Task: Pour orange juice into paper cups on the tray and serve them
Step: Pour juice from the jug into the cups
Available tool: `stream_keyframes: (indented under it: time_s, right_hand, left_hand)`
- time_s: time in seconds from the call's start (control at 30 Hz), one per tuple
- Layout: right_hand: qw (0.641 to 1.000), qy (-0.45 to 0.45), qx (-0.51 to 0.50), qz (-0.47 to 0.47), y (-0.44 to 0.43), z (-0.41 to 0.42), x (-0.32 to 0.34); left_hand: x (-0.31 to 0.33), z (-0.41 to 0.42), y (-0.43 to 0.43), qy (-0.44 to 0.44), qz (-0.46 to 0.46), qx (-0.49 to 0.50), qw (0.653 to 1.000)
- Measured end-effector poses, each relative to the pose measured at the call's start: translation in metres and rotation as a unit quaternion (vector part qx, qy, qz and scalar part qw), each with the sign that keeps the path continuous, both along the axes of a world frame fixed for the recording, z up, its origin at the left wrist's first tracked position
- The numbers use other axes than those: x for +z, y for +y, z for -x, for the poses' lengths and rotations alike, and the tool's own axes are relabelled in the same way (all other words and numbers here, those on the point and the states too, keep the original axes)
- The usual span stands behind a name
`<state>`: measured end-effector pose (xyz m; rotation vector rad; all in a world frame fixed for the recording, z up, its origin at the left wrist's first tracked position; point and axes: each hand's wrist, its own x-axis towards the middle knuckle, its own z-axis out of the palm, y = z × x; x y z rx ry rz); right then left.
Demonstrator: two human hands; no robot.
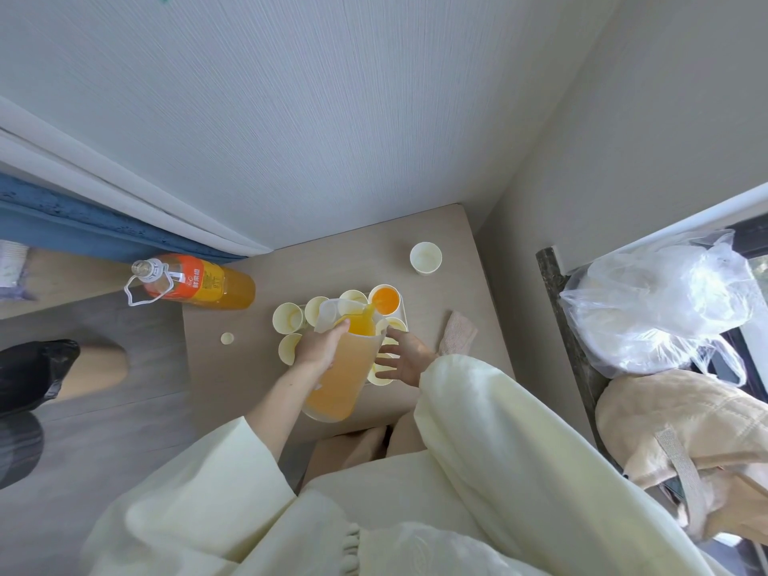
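Juice (360, 327) enters cup (384, 286) — left hand (318, 347) grips pitcher (343, 380); bottle (239, 291) label (194, 280) illegible.

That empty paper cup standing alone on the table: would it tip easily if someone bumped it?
Probably yes: the cup looks empty, so it is likely very light and would slide or topple at a nudge. Its thin paper wall would likely dent under a firm grip. Tipped over, it might roll.

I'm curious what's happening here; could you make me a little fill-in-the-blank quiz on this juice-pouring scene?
The left hand tilts a pitcher of ___ juice. The right hand holds ___. The lone cup, apart from the tray, is ___. The cap of the bottle lies on the ___.
Missing words: orange; nothing; empty; table.
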<state>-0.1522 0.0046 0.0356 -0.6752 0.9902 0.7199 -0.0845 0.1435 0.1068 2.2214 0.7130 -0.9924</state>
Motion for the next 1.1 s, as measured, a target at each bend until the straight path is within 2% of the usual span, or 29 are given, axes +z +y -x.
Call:
stream_keyframes:
  time_s: [0.87,1.1]
  right_hand:
    - [0.998,-0.024,-0.047,0.037,-0.009,0.013,0.004]
    - [0.999,-0.017,-0.02,0.041,-0.003,0.025,0.005]
  left_hand:
    - [-0.002,0.017,0.029,-0.018,0.072,-0.02,0.997]
    - [-0.002,0.037,0.041,-0.019,0.081,-0.018,0.996]
